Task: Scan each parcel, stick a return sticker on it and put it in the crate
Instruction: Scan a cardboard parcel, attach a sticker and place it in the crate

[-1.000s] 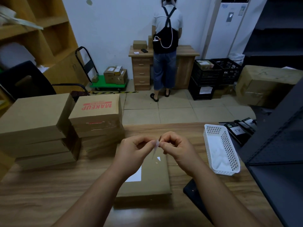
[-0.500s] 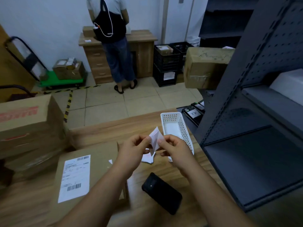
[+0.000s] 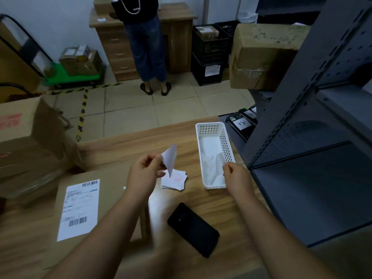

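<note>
Sticker (image 3: 170,158) is pinched in the left hand (image 3: 146,174) above the parcel (image 3: 112,188), apparently for sticking; backing seems pinched over the basket (image 3: 201,146) by the right hand (image 3: 234,174).

Dim, cool indoor light; pale glare on tabletop (image 3: 161,200) at lower centre. Motion blur across forearms and left-edge cartons (image 3: 26,137). Wide-angle bending along right-hand shelving (image 3: 314,109).

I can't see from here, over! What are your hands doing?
Left hand pinches peeled sticker. Right hand holds something small at white basket. Parcel unstickered. Nothing in the way.
</note>
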### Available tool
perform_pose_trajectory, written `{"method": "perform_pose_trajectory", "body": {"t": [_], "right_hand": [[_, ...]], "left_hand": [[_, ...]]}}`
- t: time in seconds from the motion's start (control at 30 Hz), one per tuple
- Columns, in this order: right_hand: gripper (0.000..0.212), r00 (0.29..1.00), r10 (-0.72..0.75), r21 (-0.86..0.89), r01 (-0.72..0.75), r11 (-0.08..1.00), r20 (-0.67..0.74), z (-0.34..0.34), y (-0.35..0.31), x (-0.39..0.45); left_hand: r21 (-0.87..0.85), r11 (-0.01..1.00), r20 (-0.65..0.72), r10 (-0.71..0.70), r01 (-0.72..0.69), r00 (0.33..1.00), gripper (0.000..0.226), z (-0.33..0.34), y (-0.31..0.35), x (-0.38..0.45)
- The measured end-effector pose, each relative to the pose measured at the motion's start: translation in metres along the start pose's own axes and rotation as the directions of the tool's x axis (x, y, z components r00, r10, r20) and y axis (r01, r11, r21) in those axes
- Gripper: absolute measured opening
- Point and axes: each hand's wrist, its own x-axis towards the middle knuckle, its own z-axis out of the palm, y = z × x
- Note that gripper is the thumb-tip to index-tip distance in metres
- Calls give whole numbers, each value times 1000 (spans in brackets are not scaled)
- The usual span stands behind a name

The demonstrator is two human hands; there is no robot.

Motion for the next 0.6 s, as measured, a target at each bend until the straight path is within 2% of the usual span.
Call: {"method": "perform_pose_trajectory", "body": {"t": [0.07, 0.13, 0.2, 0.27, 0.3, 0.33, 0.4, 0.43, 0.5, 0.57, 0.6], "right_hand": [[27, 999, 38, -12, -38, 999, 25, 6, -2, 14], [47, 990, 98, -59, -93, 994, 98, 12, -4, 22], [59, 994, 69, -114, -58, 992, 90, 16, -9, 21], [49, 998, 13, -47, -10, 999, 63, 19, -26, 10], [40, 993, 11, 33, -15, 999, 115, 22, -41, 0], [32, 972, 16, 128, -47, 991, 235, 25, -58, -13], [28, 845, -38, 329, -166, 929, 534, 38, -95, -43], [29, 774, -79, 410, -243, 879, 628, 48, -111, -56], [29, 693, -132, 490, -349, 799, 708, 66, -139, -78], [23, 669, -142, 510, -394, 765, 729, 81, -158, -93], [17, 678, -135, 507, -388, 769, 723, 87, -165, -99]], "left_hand": [[49, 999, -19, 22, -21, 1000, 14, -8, -3, -2], [98, 994, -46, 52, -47, 998, 13, -18, -8, -6], [178, 980, -81, 101, -85, 992, 13, -29, -11, -10], [276, 953, -121, 166, -127, 979, 14, -41, -14, -13], [306, 941, -148, 197, -145, 969, 14, -47, -16, -14], [339, 926, -175, 234, -165, 956, 13, -54, -18, -15], [450, 864, -207, 346, -225, 915, 14, -65, -20, -18], [527, 804, -192, 428, -275, 883, 14, -73, -22, -20], [690, 584, -49, 626, -427, 778, 15, -89, -28, -23], [772, 340, 136, 737, -537, 662, 17, -105, -39, -24], [785, 272, 193, 746, -556, 638, 16, -113, -44, -25]]}}
